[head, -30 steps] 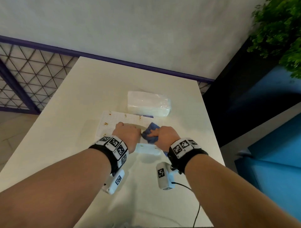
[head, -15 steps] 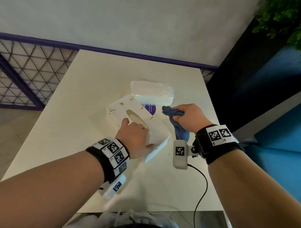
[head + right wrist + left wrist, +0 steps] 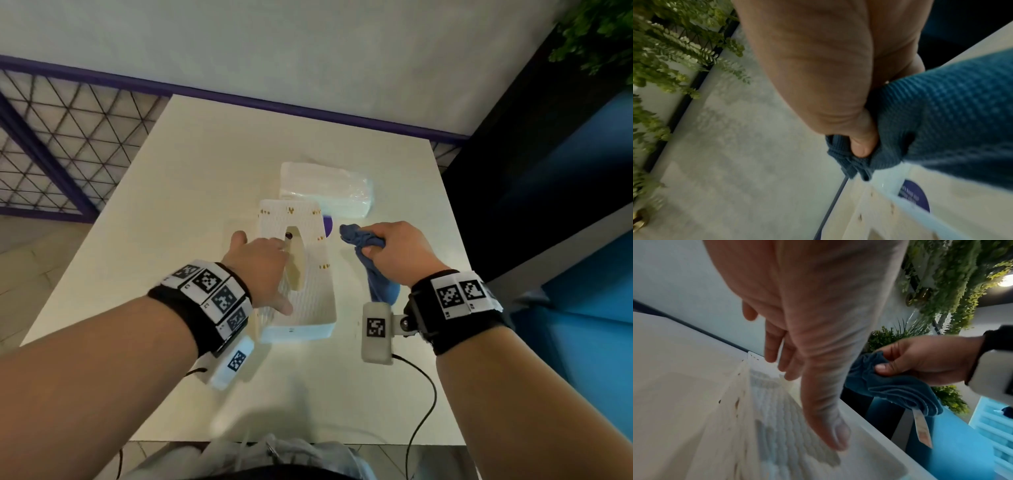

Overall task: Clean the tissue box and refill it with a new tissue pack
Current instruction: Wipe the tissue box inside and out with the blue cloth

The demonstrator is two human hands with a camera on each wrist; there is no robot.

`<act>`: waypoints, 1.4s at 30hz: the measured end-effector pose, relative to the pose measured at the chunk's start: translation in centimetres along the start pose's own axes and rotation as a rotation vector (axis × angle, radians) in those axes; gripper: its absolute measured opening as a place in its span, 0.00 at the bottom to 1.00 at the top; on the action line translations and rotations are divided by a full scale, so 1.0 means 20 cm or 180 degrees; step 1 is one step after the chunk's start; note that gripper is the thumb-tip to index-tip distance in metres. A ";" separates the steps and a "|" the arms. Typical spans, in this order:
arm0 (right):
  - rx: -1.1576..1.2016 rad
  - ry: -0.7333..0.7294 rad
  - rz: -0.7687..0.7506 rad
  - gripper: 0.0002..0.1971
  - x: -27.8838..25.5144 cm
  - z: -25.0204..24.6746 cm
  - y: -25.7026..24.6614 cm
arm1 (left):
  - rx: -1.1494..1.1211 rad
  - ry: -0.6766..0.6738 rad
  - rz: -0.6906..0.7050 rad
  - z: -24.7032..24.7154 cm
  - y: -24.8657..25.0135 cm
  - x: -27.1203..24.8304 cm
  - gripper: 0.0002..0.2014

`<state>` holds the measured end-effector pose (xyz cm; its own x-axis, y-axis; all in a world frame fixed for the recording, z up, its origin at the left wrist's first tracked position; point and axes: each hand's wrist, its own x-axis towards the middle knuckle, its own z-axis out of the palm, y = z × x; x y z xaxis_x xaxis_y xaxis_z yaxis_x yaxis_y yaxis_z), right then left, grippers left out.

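Observation:
The white tissue box (image 3: 315, 284) with gold marks lies top up on the pale table (image 3: 205, 171), its long side pointing away from me and its slot empty. My left hand (image 3: 263, 270) rests on the box's left part with straight fingers; the thumb (image 3: 838, 434) presses on the textured top (image 3: 777, 418). My right hand (image 3: 397, 250) hovers just right of the box and grips a bunched blue cloth (image 3: 359, 238), whose tail hangs down. The cloth (image 3: 951, 105) is off the box. A wrapped white tissue pack (image 3: 325, 192) lies just behind the box.
A purple round label (image 3: 328, 226) shows beside the box's far right corner. A black cable (image 3: 424, 411) trails from my right wrist over the near table edge. A lattice fence (image 3: 68, 137) stands left, blue furniture (image 3: 565, 308) right, plants (image 3: 599, 34) at top right.
The right hand lifted the cloth off the box and drew away to the right. The left hand turned the box from slanted to pointing straight away from me.

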<state>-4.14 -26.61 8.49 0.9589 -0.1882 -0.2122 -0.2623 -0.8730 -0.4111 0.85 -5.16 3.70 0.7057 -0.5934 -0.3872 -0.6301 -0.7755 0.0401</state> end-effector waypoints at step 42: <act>-0.1313 -0.1432 -0.0199 0.32 0.24 0.39 -0.18 | 0.0402 -0.0087 -0.0215 0.03 0.00 0.02 0.48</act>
<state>0.46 -20.86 1.97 0.8079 -0.0011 -0.5893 -0.0575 -0.9954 -0.0770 0.93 -5.27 3.00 0.7397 -0.5334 -0.4102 -0.6185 -0.7791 -0.1024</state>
